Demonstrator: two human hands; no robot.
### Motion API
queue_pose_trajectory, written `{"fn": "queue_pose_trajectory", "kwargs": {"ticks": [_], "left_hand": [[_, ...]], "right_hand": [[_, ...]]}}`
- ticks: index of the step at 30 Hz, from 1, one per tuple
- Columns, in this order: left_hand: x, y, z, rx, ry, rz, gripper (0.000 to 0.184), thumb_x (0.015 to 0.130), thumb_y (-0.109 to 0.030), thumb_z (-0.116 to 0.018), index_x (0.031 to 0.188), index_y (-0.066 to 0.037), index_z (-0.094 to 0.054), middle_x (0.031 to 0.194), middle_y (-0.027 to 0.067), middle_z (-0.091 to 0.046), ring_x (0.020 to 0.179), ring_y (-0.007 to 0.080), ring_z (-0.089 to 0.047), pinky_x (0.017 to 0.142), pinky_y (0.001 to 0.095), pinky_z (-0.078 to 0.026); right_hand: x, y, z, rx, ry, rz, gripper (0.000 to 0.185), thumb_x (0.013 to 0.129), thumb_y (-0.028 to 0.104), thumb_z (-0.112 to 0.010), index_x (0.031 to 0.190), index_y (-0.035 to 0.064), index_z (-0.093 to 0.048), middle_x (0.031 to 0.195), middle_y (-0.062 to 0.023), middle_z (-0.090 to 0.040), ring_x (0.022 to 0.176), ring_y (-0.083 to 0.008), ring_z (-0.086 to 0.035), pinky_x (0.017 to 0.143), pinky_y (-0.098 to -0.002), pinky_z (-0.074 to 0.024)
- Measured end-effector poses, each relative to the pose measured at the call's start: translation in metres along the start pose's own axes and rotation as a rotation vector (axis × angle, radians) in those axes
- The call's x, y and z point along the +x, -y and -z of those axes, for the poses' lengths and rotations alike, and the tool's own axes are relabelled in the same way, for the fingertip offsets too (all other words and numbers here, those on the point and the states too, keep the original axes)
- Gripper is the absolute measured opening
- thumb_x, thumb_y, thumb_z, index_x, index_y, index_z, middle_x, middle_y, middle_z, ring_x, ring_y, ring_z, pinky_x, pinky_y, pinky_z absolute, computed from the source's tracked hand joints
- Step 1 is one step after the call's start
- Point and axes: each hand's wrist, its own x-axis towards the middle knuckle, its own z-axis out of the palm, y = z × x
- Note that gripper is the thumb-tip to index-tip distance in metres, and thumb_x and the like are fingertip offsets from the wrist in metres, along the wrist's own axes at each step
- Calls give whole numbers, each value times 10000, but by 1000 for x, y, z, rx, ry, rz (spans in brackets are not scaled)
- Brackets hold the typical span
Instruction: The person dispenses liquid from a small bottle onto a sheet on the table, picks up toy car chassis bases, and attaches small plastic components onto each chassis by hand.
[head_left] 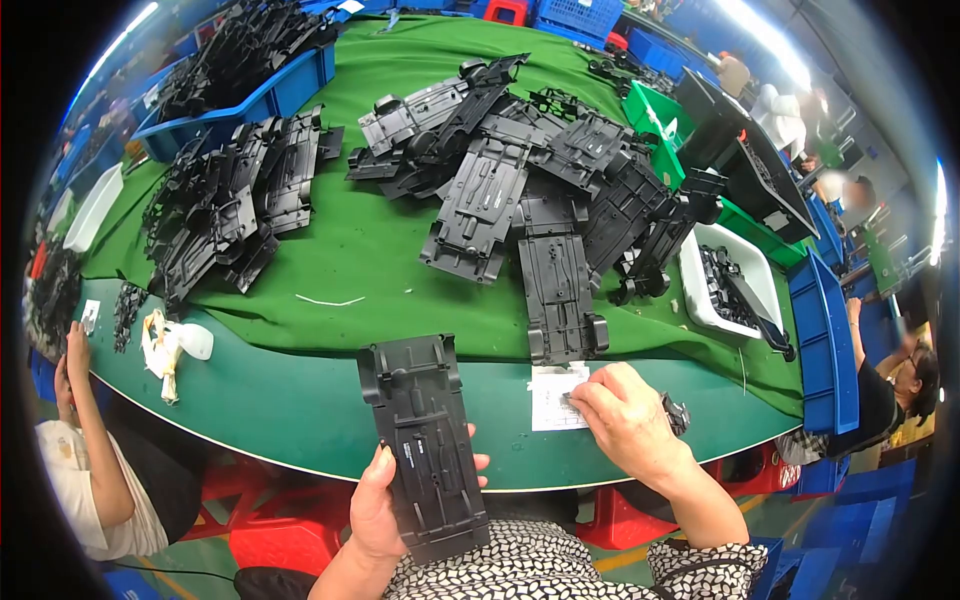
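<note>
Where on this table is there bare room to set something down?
Bare cloth lies between the left pile and the middle pile, beyond the white string. Bare tabletop runs between the white bundle and the part in the left hand. Crowded: from the middle pile across to the white tray.

**Lettering (408, 457) on black panel (428, 430) too fine to read**

The panel hides most of the left hand's (375, 515) fingers (481, 463). The small piece (567, 397) in the right hand (637, 425) is too tiny to identify; that hand covers part of the paper sheet (547, 407). The bottom edge crops the patterned garment (520, 565).
</note>
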Motion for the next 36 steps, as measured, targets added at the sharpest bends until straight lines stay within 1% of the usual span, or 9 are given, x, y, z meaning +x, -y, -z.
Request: {"fn": "queue_pose_trajectory", "kwargs": {"ticks": [3, 6, 9, 15, 18, 21, 24, 33, 36], "left_hand": [[0, 1, -3, 102, -81, -10, 664, 904, -440, -442, 1370, 17, -319, 1322, 247, -435, 1061, 416, -573, 823, 530, -540], [0, 1, -5, 115, -96, -16, 666, 900, -437, -447, 1370, 17, -319, 1324, 245, -433, 1064, 415, -572, 828, 532, -538], [-1, 0, 1, -5, 4, 4, 621, 923, -378, -452, 1368, 30, -307, 1356, 248, -410, 1141, 395, -535, 918, 512, -494], [-2, 1, -7, 84, -95, -22, 644, 914, -431, -419, 1368, 17, -323, 1316, 240, -444, 1057, 406, -578, 820, 531, -539], [-2, 1, -7, 82, -97, -23, 646, 919, -442, -409, 1367, 16, -325, 1312, 240, -446, 1046, 407, -582, 805, 529, -543], [-1, 2, -10, 85, -120, -26, 648, 921, -450, -404, 1364, 17, -331, 1306, 241, -451, 1028, 406, -589, 793, 527, -546], [-1, 2, -4, -13, -33, -18, 632, 907, -389, -442, 1345, 54, -336, 1333, 251, -436, 1124, 396, -545, 900, 507, -505], [0, 3, -8, 48, -56, -33, 620, 912, -382, -416, 1346, 53, -336, 1331, 244, -441, 1116, 393, -550, 902, 501, -504], [3, 4, -18, 115, -173, -48, 627, 944, -467, -351, 1352, 9, -370, 1293, 221, -476, 1015, 370, -595, 817, 497, -537]], "right_hand": [[4, 2, 5, 12, -10, -2, 110, 735, 16, -652, 829, 25, -595, 789, -92, -533, 746, -260, -549, 649, -359, -478], [5, 2, 3, -3, -13, 7, 102, 739, 14, -646, 827, 28, -597, 771, -88, -523, 732, -256, -542, 656, -356, -473], [5, 1, 1, -25, -20, 31, 108, 728, 28, -672, 810, 32, -601, 750, -76, -512, 719, -251, -536, 651, -354, -465], [-1, -1, -1, 63, -132, -104, 117, 705, 76, -738, 779, 80, -648, 725, -32, -496, 712, -205, -502, 649, -332, -376], [-8, -3, -6, 138, -140, -217, 140, 686, 54, -753, 801, 79, -677, 733, -41, -509, 752, -217, -491, 680, -327, -397], [-13, -5, -9, 104, -147, -200, 147, 679, 48, -756, 799, 88, -681, 730, -32, -507, 735, -209, -484, 675, -323, -385], [-14, -8, -9, 117, -165, -199, 154, 674, 53, -760, 800, 97, -683, 723, -27, -503, 729, -203, -480, 682, -320, -369], [-15, -10, -7, 32, -199, -86, 160, 666, 48, -752, 781, 108, -659, 716, -8, -493, 705, -196, -477, 675, -327, -345], [-15, -8, -9, -91, -180, 57, 172, 668, 43, -742, 793, 114, -648, 719, -2, -491, 694, -191, -476, 669, -338, -339]]}}
